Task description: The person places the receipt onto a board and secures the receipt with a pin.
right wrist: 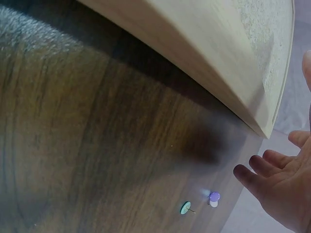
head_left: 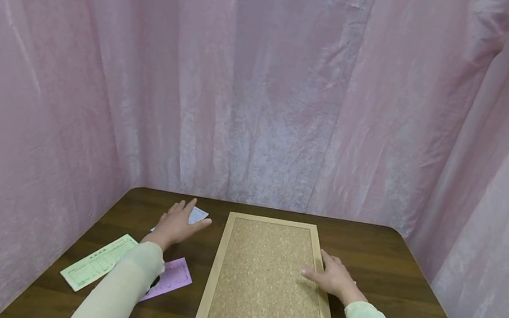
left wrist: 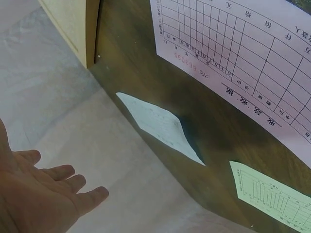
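Observation:
My left hand [head_left: 176, 225] hovers with fingers spread over a small white slip [head_left: 198, 215] and holds nothing. In the left wrist view that white slip [left wrist: 158, 124] lies with curled-up edges beyond the fingers. Nearer the forearm lie a green printed slip [head_left: 101, 260] and a pinkish-purple receipt form [head_left: 175, 276], partly covered by the sleeve. My right hand [head_left: 333, 277], empty and fingers extended, is above the right side of a wood-framed corkboard [head_left: 271, 281]. Beyond its fingertips, the right wrist view shows a green thumbtack [right wrist: 185, 208] and a purple one [right wrist: 214, 196] beside a white one.
The dark wooden table [head_left: 397, 275] has rounded far corners. Pink velvety curtains [head_left: 288, 85] hang behind it and down both sides. The corkboard's raised frame [right wrist: 194, 43] stands up from the tabletop.

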Action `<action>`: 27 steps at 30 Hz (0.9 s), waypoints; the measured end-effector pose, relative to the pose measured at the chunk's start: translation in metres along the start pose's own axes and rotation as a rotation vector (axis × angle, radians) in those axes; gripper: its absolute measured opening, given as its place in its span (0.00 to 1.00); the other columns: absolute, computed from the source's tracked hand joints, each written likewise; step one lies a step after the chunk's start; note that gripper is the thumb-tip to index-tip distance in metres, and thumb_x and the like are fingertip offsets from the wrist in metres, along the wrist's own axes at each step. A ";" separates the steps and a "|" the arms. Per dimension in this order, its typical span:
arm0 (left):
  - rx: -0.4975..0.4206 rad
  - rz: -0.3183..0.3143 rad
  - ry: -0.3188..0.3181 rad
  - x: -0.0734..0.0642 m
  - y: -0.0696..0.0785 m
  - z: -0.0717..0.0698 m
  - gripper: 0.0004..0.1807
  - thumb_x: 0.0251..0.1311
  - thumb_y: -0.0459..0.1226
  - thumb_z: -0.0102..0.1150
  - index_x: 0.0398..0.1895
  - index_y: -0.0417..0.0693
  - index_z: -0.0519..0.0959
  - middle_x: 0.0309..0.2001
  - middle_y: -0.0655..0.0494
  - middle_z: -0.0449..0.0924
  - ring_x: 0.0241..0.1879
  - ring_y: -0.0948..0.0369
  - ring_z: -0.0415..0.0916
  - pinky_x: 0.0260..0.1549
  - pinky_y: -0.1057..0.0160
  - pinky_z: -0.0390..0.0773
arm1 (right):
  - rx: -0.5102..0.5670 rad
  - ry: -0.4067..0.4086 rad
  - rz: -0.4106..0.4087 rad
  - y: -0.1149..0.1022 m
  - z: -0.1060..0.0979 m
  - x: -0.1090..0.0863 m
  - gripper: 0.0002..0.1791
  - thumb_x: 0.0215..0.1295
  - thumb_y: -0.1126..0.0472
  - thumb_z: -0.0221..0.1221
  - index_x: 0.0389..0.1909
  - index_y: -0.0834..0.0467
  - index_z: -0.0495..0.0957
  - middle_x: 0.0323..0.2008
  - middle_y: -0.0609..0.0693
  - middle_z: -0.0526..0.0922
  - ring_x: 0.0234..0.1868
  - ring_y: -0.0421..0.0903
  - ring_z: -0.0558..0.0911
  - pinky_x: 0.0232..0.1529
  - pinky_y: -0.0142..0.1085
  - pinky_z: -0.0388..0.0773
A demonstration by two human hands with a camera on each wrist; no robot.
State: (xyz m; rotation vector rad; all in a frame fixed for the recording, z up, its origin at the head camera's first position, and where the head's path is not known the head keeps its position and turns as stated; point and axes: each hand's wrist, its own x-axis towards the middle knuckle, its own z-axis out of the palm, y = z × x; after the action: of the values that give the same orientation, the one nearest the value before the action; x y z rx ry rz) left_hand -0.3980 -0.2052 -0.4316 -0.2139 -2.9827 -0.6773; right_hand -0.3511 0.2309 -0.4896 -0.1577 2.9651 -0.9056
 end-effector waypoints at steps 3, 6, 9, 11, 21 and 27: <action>-0.023 -0.014 0.005 -0.001 0.000 -0.002 0.53 0.63 0.70 0.44 0.80 0.46 0.47 0.76 0.31 0.45 0.75 0.36 0.39 0.67 0.31 0.44 | -0.020 -0.002 0.001 0.002 0.002 -0.001 0.55 0.61 0.33 0.62 0.75 0.67 0.54 0.68 0.77 0.59 0.64 0.77 0.63 0.51 0.81 0.55; -0.051 -0.019 0.015 -0.002 0.001 -0.004 0.52 0.64 0.68 0.46 0.80 0.44 0.48 0.75 0.30 0.46 0.75 0.36 0.40 0.66 0.31 0.45 | -0.035 -0.010 -0.005 0.002 0.004 -0.002 0.53 0.61 0.34 0.62 0.74 0.67 0.57 0.68 0.77 0.59 0.65 0.77 0.63 0.50 0.82 0.51; -0.063 -0.023 0.022 -0.003 0.001 -0.006 0.52 0.65 0.67 0.47 0.79 0.43 0.48 0.75 0.30 0.46 0.74 0.36 0.41 0.66 0.31 0.46 | -0.050 -0.014 -0.002 0.002 0.006 -0.004 0.52 0.61 0.35 0.63 0.74 0.67 0.58 0.68 0.76 0.60 0.65 0.77 0.62 0.48 0.84 0.48; -0.068 -0.028 0.022 -0.003 0.001 -0.007 0.52 0.65 0.67 0.46 0.79 0.43 0.48 0.75 0.30 0.45 0.74 0.36 0.41 0.66 0.31 0.47 | -0.059 -0.011 0.000 0.001 0.007 -0.005 0.52 0.60 0.35 0.63 0.73 0.66 0.59 0.67 0.76 0.60 0.65 0.77 0.62 0.49 0.84 0.48; -0.112 -0.041 0.020 0.000 -0.006 -0.005 0.57 0.60 0.74 0.41 0.80 0.44 0.46 0.76 0.31 0.45 0.75 0.36 0.40 0.66 0.31 0.46 | -0.037 -0.019 0.018 -0.001 0.010 -0.010 0.54 0.56 0.36 0.67 0.72 0.68 0.61 0.66 0.76 0.62 0.65 0.75 0.64 0.58 0.68 0.64; -0.106 -0.050 0.027 0.000 -0.009 -0.007 0.55 0.64 0.71 0.41 0.79 0.42 0.46 0.75 0.30 0.45 0.74 0.36 0.41 0.67 0.32 0.46 | -0.039 -0.033 0.029 0.002 0.014 -0.011 0.54 0.55 0.34 0.67 0.72 0.66 0.62 0.66 0.74 0.62 0.66 0.75 0.62 0.58 0.68 0.64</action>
State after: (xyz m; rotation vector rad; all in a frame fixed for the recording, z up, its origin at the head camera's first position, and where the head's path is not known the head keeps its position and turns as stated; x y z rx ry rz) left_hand -0.3994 -0.2156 -0.4292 -0.1363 -2.9384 -0.8381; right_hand -0.3395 0.2266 -0.5022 -0.1288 2.9476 -0.8334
